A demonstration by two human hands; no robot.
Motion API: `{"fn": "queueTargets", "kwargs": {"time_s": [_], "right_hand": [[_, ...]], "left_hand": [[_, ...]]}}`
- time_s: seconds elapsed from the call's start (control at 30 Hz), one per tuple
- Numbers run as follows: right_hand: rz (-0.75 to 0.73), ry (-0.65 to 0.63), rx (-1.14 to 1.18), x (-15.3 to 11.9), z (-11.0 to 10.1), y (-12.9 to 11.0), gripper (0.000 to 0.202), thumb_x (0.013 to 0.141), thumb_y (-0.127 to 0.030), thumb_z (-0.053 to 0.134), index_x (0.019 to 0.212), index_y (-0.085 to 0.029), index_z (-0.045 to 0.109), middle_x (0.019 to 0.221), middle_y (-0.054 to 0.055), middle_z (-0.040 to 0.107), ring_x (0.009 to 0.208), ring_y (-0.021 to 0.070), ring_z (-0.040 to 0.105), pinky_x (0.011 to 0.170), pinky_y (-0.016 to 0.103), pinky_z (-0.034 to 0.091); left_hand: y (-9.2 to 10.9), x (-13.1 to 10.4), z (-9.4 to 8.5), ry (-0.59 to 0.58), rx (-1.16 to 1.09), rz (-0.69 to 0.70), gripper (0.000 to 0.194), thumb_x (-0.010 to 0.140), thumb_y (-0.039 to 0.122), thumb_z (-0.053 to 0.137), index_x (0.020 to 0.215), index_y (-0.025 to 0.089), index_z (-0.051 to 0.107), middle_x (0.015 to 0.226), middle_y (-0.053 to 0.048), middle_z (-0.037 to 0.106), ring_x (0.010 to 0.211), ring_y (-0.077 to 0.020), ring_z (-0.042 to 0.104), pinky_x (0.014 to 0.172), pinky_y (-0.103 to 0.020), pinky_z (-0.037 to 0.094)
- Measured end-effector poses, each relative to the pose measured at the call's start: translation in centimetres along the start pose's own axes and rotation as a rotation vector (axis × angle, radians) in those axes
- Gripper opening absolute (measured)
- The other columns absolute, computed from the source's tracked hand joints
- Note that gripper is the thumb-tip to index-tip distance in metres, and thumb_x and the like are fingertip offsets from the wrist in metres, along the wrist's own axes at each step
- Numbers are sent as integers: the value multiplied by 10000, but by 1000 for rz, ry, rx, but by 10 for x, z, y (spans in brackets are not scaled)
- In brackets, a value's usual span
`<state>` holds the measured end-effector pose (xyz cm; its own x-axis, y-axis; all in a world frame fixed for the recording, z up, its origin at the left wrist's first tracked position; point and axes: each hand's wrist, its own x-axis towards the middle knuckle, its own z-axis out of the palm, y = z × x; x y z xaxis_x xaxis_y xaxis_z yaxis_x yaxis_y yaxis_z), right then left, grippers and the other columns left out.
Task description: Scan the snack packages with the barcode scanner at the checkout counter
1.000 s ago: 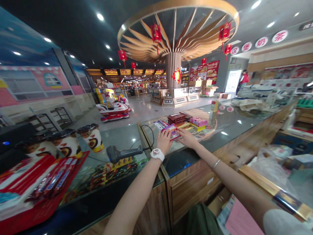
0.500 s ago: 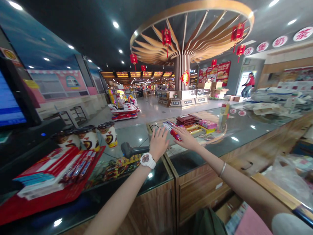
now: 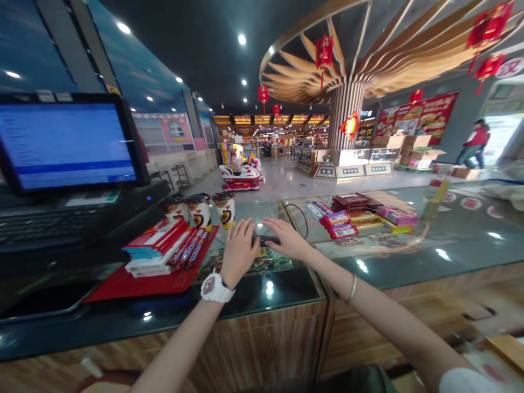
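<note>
**Glass counter (image 3: 409,265) overlooked by lit monitor (image 3: 65,144)**

A red sheet (image 3: 118,285) is topped by stacked boxes (image 3: 153,243). To its right, the left hand (image 3: 239,251) is held palm down, fingers extended; the right hand (image 3: 289,240) is stretched toward it. Three lidded cups (image 3: 224,210) are lined up beyond. Between the hands, a dark scanner (image 3: 268,240) is partly covered; whether it is grasped by either cannot be told. Wrapped packets (image 3: 341,225) are laid to the right.
</note>
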<state>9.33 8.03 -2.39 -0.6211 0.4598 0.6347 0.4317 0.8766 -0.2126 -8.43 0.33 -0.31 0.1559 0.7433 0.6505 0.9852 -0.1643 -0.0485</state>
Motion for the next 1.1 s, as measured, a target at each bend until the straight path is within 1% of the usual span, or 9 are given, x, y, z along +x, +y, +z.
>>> {"fn": "queueTargets", "kwargs": {"time_s": [0.17,0.27,0.37,0.43,0.57,0.67,0.83,0.93,1.1], "right_hand": [[-102,-69,78,33,37,-30,629,880,-231,582,1478,-222,386,1494,131,463,1376,253,441,1145,483,349],[-140,-99,119,55,59,-41,640,860,-160,566,1474,-182,386,1487,152,466,1379,244,437,1144,459,361],[-149,-136,136,76,83,-48,648,824,-97,555,1454,-105,404,1488,200,452,1382,260,430,1150,449,357],[-156,-159,150,90,100,-51,664,810,-85,558,1455,-114,406,1497,195,443,1387,264,424,1153,453,352],[-131,-243,142,112,131,-59,696,783,-52,555,1460,-97,402,1503,205,434,1386,269,427,1147,454,362],[-103,-306,113,123,149,-65,668,811,-47,518,1467,-69,390,1532,213,390,1398,271,411,1137,447,377],[-82,-333,82,131,172,-70,645,864,-74,473,1491,-199,387,1568,142,359,1403,258,407,1103,460,418],[-87,-317,72,132,181,-70,598,889,-93,470,1466,-246,430,1559,106,387,1387,245,430,1106,446,417],[-142,-296,102,133,182,-69,507,900,-72,464,1391,-197,496,1480,127,485,1357,225,453,1094,419,421]], "left_hand": [[-43,-26,-10,-46,126,-115,434,897,255,480,1320,171,537,1427,-126,539,1347,-293,457,1193,-509,267],[-66,-34,-15,-41,207,-187,461,885,246,475,1330,138,530,1421,-157,535,1350,-317,447,1182,-532,268],[-85,-38,-15,-50,276,-259,480,860,243,498,1322,120,534,1400,-178,548,1340,-331,452,1167,-538,281],[-93,-42,-13,-73,307,-301,482,839,236,518,1305,118,546,1389,-187,555,1320,-333,474,1157,-539,292],[-103,-51,-4,-104,328,-386,486,808,217,552,1281,103,562,1344,-203,587,1295,-339,501,1144,-538,307],[-105,-59,3,-107,338,-453,477,812,217,556,1269,84,577,1343,-219,587,1303,-348,497,1139,-524,317],[-109,-65,10,-113,365,-467,472,838,198,518,1297,112,584,1377,-192,579,1309,-342,497,1125,-523,332],[-112,-65,12,-115,340,-455,455,858,184,487,1296,129,597,1343,-157,616,1289,-334,509,1130,-525,324],[-113,-63,8,-114,327,-449,384,874,167,466,1214,143,642,1198,-140,697,1171,-304,575,1091,-491,366]]}}
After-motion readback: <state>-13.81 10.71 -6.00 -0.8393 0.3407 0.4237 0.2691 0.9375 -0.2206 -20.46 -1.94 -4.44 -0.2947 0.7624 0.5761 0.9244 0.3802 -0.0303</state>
